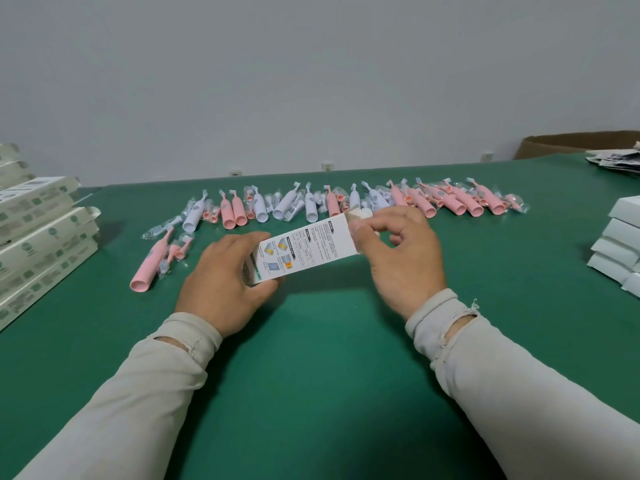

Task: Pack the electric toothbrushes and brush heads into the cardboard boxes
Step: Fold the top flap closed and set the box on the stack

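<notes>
A long white printed cardboard box (304, 249) lies slanted just above the green table (311, 358). My left hand (225, 282) grips its near end, fingers curled round it. My right hand (401, 258) pinches the flap at its far, open end, where something white shows inside. Behind the box runs a row of pink and white electric toothbrushes (346, 202) with bagged brush heads among them. One pink toothbrush (150, 263) with bagged heads lies apart at the left.
Printed boxes (38, 237) are stacked at the left edge of the table. A pile of plain white boxes (620, 244) stands at the right edge. Papers (616, 162) and a brown carton (571, 143) sit at the far right.
</notes>
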`<state>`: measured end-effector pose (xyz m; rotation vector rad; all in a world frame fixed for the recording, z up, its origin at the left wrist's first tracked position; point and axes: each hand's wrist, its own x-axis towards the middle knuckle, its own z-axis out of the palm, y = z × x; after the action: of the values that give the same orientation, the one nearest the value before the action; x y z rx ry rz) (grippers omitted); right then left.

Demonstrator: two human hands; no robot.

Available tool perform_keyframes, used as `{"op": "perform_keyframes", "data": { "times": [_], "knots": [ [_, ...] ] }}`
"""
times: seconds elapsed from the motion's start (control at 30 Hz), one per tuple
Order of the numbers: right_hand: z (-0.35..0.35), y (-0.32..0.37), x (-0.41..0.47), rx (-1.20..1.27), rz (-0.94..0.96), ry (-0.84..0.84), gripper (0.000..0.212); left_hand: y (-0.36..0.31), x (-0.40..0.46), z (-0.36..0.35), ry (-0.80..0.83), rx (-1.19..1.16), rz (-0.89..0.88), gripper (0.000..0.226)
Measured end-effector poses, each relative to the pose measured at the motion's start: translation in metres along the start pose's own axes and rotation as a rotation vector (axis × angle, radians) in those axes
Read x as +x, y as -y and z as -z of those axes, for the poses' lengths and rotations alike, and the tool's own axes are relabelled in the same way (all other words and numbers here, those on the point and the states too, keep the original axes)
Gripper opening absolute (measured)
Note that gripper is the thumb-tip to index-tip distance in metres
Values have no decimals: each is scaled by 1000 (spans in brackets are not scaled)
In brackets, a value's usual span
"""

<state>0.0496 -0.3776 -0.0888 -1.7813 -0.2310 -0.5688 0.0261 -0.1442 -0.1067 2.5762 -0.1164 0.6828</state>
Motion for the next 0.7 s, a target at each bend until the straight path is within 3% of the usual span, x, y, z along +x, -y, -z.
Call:
{"op": "perform_keyframes", "data": {
  "times": [0.07,0.2,0.3,0.4,0.47,0.7],
  "knots": [
    [-5,5,-4,15,-13,199,30,-2,-1,-1,0,-15,-22,60],
    [-4,11,-4,69,-40,507,28,1,-1,-1,23,-30,-30,59],
    [14,8,6,1,58,463,29,5,0,2,27,-26,-6,58],
    [34,0,17,-231,191,498,71,6,0,3,33,-23,12,56],
    [36,-4,18,-348,247,556,85,6,0,3,52,-10,11,56],
    [25,-8,14,-179,285,426,40,5,0,2,23,-56,23,55]
  ]
}}
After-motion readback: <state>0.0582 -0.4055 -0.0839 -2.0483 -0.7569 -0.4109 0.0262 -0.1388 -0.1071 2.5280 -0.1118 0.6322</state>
